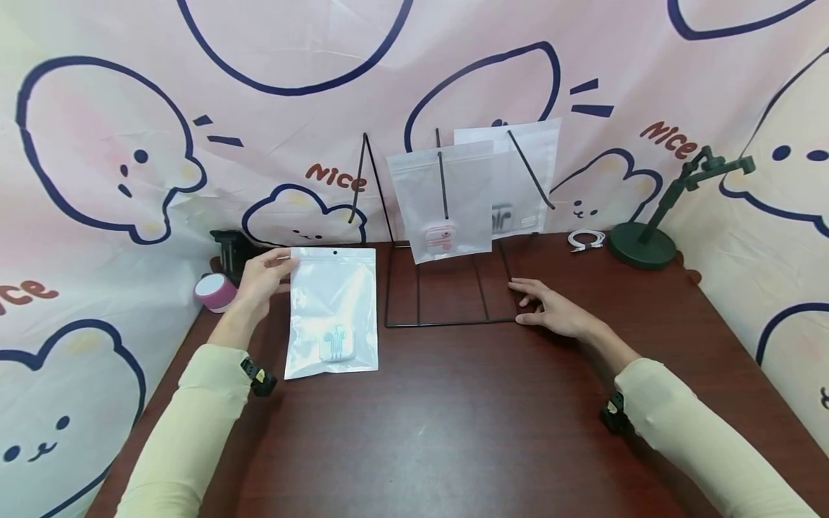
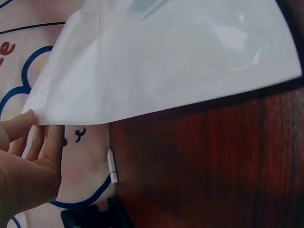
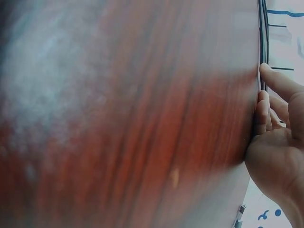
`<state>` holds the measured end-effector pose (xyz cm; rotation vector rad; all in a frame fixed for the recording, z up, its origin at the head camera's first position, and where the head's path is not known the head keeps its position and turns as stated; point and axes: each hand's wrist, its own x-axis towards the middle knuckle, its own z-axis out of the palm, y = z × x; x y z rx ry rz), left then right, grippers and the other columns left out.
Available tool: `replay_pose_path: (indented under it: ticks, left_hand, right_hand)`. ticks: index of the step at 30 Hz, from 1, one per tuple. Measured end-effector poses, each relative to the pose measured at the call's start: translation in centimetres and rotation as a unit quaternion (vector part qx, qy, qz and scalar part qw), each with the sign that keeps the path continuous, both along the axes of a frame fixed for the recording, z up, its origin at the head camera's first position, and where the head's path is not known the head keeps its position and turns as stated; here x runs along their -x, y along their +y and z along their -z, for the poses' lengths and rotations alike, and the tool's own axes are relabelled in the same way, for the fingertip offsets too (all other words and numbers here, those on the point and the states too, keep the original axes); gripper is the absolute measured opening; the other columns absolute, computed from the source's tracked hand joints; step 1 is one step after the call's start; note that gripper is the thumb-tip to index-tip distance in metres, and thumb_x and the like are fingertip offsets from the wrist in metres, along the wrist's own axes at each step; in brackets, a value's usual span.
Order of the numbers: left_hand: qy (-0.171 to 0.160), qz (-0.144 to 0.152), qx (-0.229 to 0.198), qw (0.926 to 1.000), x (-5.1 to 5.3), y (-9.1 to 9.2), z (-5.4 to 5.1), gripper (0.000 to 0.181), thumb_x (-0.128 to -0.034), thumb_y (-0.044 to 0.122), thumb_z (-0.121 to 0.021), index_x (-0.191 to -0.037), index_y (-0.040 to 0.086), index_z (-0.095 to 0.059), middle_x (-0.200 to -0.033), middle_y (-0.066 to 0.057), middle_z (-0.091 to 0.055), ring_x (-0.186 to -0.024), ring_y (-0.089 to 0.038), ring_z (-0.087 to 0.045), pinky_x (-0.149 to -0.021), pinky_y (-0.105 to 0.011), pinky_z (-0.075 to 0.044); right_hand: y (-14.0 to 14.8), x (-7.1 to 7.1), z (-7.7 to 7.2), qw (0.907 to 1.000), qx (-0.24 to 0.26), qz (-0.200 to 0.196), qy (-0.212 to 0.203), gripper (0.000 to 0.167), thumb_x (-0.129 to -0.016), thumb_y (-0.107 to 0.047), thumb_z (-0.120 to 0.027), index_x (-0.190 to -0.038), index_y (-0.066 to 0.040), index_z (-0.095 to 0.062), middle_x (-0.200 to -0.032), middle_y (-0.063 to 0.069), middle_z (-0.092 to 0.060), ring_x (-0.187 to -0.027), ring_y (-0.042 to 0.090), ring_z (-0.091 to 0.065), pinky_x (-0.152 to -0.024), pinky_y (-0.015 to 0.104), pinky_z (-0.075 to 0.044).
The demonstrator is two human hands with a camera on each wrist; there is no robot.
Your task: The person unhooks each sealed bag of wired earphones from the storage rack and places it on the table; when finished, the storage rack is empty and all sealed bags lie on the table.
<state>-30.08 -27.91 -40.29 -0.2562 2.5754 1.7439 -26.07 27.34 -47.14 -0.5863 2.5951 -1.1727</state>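
Note:
My left hand [image 1: 262, 280] pinches the upper left corner of a white zip bag [image 1: 333, 298] between thumb and fingers. Wired earphones [image 1: 337, 344] in a clear case show through the bag's lower part. In the left wrist view the bag [image 2: 156, 71] hangs from the fingertips above the table. My right hand [image 1: 550, 309] holds the front right corner of a black wire display rack [image 1: 447, 324]. Two more bags hang on the rack's prongs: a front bag [image 1: 443, 187] with a pinkish case, and a rear bag [image 1: 527, 165] with dark earphones. The left prong [image 1: 356, 180] carries nothing.
A dark green stand [image 1: 642, 244] and a coiled white cable [image 1: 586, 240] are at the back right. At the back left are a pink and white round container [image 1: 216, 291] and a black object [image 1: 232, 252]. A printed cloth [image 1: 291, 129] hangs behind the table [image 1: 421, 439].

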Motion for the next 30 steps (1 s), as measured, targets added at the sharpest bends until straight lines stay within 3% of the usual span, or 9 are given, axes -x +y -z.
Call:
replay_pose_path:
  ticks: [6,10,16,20,30]
  left_hand:
    - [-0.031,0.015,0.012,0.9993,0.3,0.5,0.7,0.051,-0.1085,0.028,-0.057,-0.155,0.009,-0.047,-0.148,-0.017,-0.054,-0.123,-0.029,-0.057,-0.096,-0.035,-0.056]
    - [-0.042,0.017,0.013,0.9989,0.5,0.7,1.2,0.049,-0.1084,0.024,-0.057,-0.154,0.006,-0.049,-0.147,-0.018,-0.055,-0.126,-0.031,-0.055,-0.100,-0.042,-0.055]
    - [-0.044,0.028,0.023,0.9984,0.8,0.8,2.1,0.050,-0.1084,0.025,-0.056,-0.153,0.005,-0.049,-0.145,-0.019,-0.055,-0.122,-0.031,-0.056,-0.097,-0.040,-0.055]
    - [-0.055,0.037,0.030,0.9974,1.0,0.8,2.5,0.051,-0.1093,0.025,-0.054,-0.156,0.005,-0.046,-0.148,-0.021,-0.052,-0.126,-0.035,-0.055,-0.102,-0.046,-0.053]
    - [-0.068,0.051,0.024,0.9961,0.9,1.0,2.7,0.055,-0.1101,0.026,-0.052,-0.158,0.002,-0.041,-0.154,-0.023,-0.047,-0.133,-0.038,-0.052,-0.109,-0.049,-0.049]
  right_hand:
    - [-0.1,0.0,0.2,1.0000,0.001,0.002,0.000,0.072,-0.098,-0.015,-0.073,-0.160,-0.004,-0.037,-0.159,0.018,-0.034,-0.114,0.027,-0.054,-0.082,0.026,-0.048]
    - [-0.2,0.0,0.2,1.0000,0.004,0.002,0.001,0.072,-0.098,-0.013,-0.073,-0.160,-0.004,-0.037,-0.160,0.018,-0.033,-0.113,0.028,-0.054,-0.082,0.027,-0.048]
    - [0.0,-0.1,0.1,1.0000,0.003,0.004,0.003,0.072,-0.098,-0.012,-0.073,-0.160,-0.004,-0.037,-0.161,0.018,-0.033,-0.114,0.028,-0.054,-0.084,0.026,-0.047]
    - [0.0,-0.1,0.1,1.0000,0.006,0.002,0.005,0.072,-0.098,-0.013,-0.073,-0.160,-0.003,-0.038,-0.161,0.018,-0.033,-0.116,0.028,-0.053,-0.085,0.026,-0.047]
    - [0.0,0.0,0.2,1.0000,0.010,0.001,0.001,0.072,-0.098,-0.014,-0.074,-0.159,-0.004,-0.038,-0.162,0.017,-0.032,-0.116,0.028,-0.054,-0.083,0.026,-0.047]
